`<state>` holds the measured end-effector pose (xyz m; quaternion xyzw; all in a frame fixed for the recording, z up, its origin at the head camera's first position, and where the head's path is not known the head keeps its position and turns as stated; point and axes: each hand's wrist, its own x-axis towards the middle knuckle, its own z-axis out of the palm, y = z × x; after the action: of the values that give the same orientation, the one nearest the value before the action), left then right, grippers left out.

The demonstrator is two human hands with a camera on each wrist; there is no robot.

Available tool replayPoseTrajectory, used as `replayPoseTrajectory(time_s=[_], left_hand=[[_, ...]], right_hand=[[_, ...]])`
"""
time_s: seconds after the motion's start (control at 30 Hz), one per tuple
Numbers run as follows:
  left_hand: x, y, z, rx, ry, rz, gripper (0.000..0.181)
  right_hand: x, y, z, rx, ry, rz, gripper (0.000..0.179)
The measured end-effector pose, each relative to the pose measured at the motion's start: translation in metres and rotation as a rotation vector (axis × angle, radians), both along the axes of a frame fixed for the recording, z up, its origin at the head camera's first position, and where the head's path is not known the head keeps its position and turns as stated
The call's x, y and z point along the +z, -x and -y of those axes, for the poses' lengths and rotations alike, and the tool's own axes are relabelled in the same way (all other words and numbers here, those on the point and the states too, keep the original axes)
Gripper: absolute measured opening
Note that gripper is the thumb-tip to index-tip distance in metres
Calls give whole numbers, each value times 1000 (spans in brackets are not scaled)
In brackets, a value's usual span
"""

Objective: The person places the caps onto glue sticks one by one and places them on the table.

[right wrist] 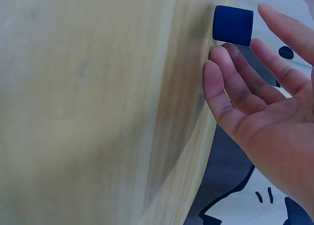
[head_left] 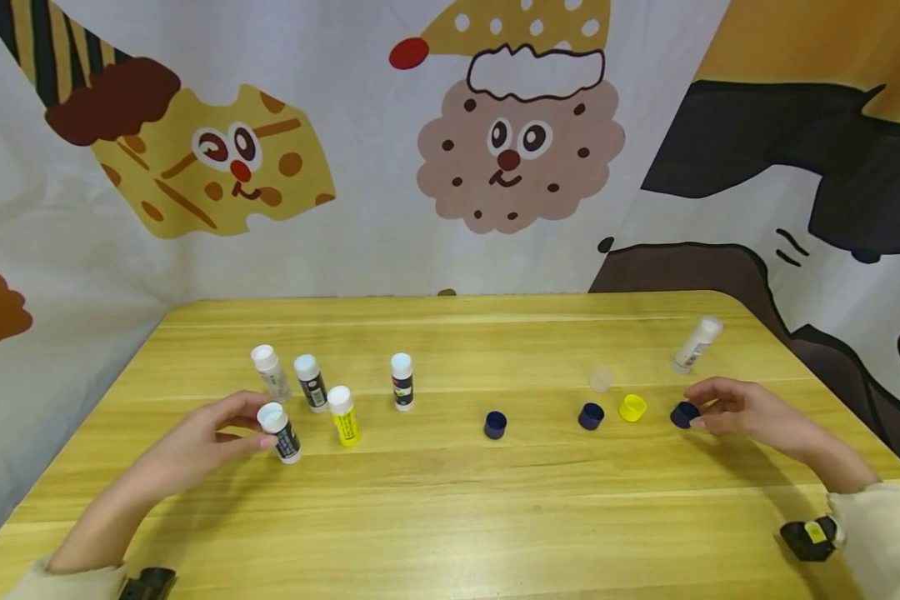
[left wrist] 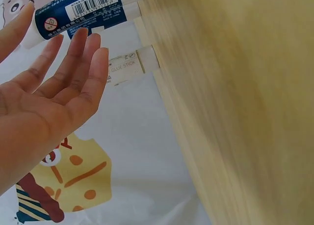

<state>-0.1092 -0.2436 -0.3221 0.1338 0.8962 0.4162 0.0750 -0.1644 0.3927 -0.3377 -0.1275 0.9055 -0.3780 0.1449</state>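
My left hand [head_left: 195,442] is at a navy-labelled glue stick [head_left: 288,444] standing upright on the table, its thumb and fingers spread around the stick's upper part. In the left wrist view, this stick [left wrist: 81,14] shows a barcode, and the left fingers [left wrist: 78,68] are loosely bent. At the right side my right hand [head_left: 757,417] has its thumb and forefinger beside a navy cap [head_left: 685,415] resting on the wood. The right wrist view shows this cap [right wrist: 233,26] just beyond the parted thumb and fingertips, with the other fingers relaxed.
Near the left hand stand a white glue stick [head_left: 272,375], another navy one [head_left: 312,385] and a yellow one [head_left: 345,418]. A further stick [head_left: 402,383] is mid-table. Navy caps [head_left: 496,426] [head_left: 591,417], a yellow cap [head_left: 633,408], a clear cap [head_left: 602,380] and a capped clear stick [head_left: 696,346] lie rightward.
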Motion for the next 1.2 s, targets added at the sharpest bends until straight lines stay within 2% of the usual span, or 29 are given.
replayPoseTrajectory(time_s=[0.13,0.43,1.2], left_hand=[[-1,1,0,-8,10,4,38],[0,2,-1,-24,9,10,34],[-3,3,-1,-41,-1,-13,30]], right_hand=[[-1,1,0,15,-10,0,44],[-5,2,-2,74,2,-57,36],[-9,0,0,58,-19,-97,25]])
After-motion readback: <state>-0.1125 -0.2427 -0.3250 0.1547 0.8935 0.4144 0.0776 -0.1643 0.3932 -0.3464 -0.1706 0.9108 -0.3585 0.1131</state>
